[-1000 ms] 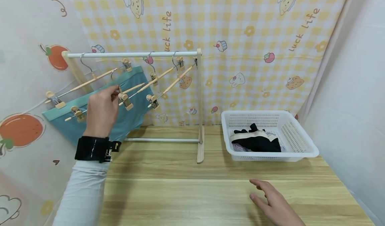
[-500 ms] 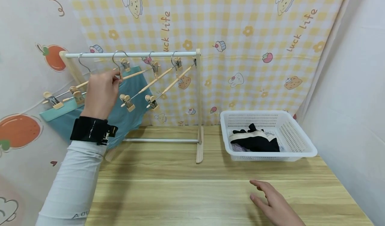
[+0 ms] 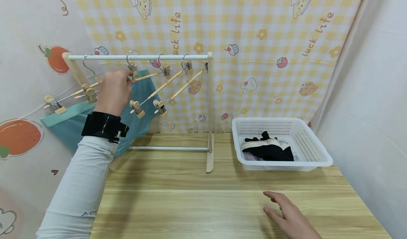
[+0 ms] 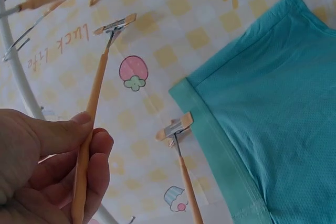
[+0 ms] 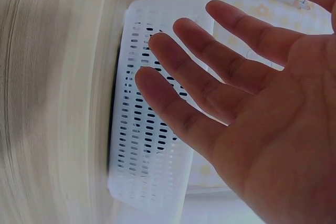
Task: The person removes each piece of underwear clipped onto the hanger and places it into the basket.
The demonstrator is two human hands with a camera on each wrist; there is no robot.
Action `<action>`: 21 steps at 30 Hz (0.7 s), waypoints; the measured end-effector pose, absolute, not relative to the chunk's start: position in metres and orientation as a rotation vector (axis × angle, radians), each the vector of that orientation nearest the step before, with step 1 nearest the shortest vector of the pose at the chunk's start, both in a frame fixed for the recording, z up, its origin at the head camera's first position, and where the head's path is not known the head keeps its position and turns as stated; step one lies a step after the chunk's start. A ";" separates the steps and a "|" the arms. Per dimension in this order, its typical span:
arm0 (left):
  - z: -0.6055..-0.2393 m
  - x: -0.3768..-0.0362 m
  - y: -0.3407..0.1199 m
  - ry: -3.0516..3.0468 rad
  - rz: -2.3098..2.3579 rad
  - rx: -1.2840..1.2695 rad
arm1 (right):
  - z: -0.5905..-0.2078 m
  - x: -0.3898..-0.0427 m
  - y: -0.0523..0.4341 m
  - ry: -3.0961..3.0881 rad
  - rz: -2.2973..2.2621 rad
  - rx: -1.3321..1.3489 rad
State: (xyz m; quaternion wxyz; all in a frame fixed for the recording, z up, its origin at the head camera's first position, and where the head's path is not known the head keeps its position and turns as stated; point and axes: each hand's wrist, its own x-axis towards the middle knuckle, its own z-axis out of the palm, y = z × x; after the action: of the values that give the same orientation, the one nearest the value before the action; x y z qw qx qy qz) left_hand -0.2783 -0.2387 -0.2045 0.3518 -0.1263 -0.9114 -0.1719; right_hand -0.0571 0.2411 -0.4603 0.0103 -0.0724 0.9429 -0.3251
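My left hand (image 3: 114, 90) is up at the rack (image 3: 140, 57), fingers and thumb curled round the wooden bar of a clip hanger (image 4: 92, 124), pinching it near its middle so the hook (image 3: 131, 57) can ride over the rail without the bar tipping. In the left wrist view the thumb lies along the bar and the fingers wrap behind it. This hanger sits second from the rack's left post, just in front of the teal cloth (image 3: 140, 90), which hangs clipped from the hanger nearest that post.

My right hand (image 3: 287, 216) lies well to the right of the rack, low over the table (image 3: 203, 203), fingers straight and spread, gripping nothing. I cannot tell whether the palm touches the wood. It lies on the near side of the basket (image 3: 314, 150), which stands just right of the rack's right foot, close enough to reach into.

Counting: one rack, four hangers on its rail, each with two clips at its ends as far as I can see. One teal cloth is hung. One white basket holds a dark garment (image 3: 268, 150) with a pale band, and something lighter under it that I cannot make out.
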 end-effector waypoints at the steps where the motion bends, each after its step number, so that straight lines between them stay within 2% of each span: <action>1: -0.205 -0.279 -0.238 -2.372 -0.446 -0.323 | -0.460 -0.057 0.241 2.938 -1.015 -0.223; 12: -0.211 -0.279 -0.235 -2.448 -0.424 -0.302 | -0.459 -0.057 0.241 2.895 -1.019 -0.182; 21: -0.214 -0.266 -0.238 -2.440 -0.370 -0.356 | -0.460 -0.057 0.244 2.868 -1.043 -0.183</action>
State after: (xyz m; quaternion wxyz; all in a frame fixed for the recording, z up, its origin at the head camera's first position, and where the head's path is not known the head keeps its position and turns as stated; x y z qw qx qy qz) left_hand -0.2656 -0.2383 -0.2141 0.3182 -0.1353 -0.9277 -0.1406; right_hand -0.0566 0.2438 -0.4604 0.0422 -0.0597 0.9373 -0.3408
